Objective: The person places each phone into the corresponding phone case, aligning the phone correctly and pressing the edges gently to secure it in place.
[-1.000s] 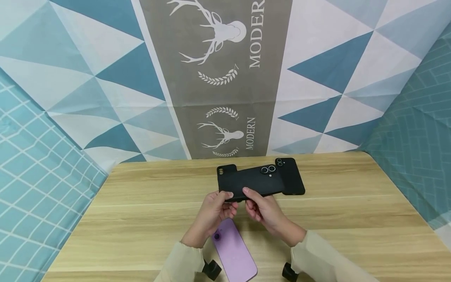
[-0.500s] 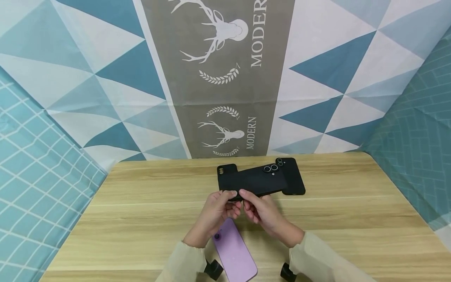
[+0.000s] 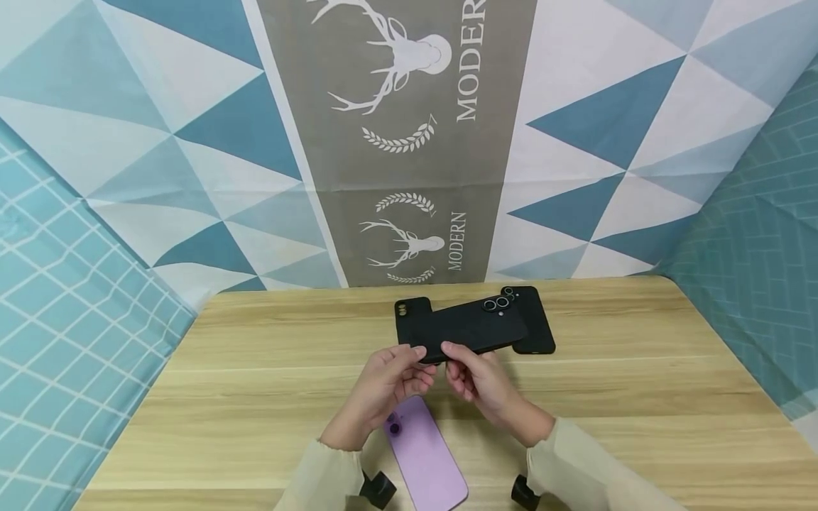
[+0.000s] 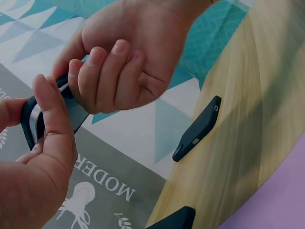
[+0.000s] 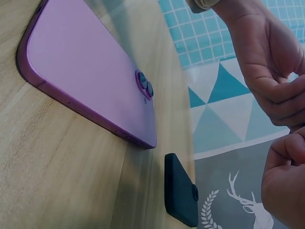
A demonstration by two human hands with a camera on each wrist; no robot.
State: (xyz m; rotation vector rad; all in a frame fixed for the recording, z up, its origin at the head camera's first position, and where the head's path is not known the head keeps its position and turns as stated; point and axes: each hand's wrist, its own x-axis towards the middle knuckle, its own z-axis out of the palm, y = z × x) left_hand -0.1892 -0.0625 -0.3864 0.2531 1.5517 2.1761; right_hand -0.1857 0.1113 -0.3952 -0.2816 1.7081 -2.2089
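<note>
In the head view both hands hold a phone in a black case point(image 3: 476, 328) by its near end, with its ringed camera holes toward the far right. My left hand point(image 3: 388, 380) pinches the left corner, thumb on top. Beside it, my right hand point(image 3: 482, 380) grips the near edge with the thumb on the back and the other fingers curled below. Up close in the left wrist view, a silvery band shows inside the black rim at the left fingers point(image 4: 47, 102). Much of the phone's underside is hidden by the fingers.
A lilac phone point(image 3: 427, 454) lies back up on the wooden table point(image 3: 255, 404), between the forearms. Farther back are a black phone case point(image 3: 409, 312), partly covered by the held one, and a dark cased phone or case point(image 3: 537, 326). Patterned cloth point(image 3: 409, 163) rises behind.
The held phone has shifted slightly right, its camera end swinging a little farther away. The left thumb has slid slightly right along the near end. The lilac phone stays put.
</note>
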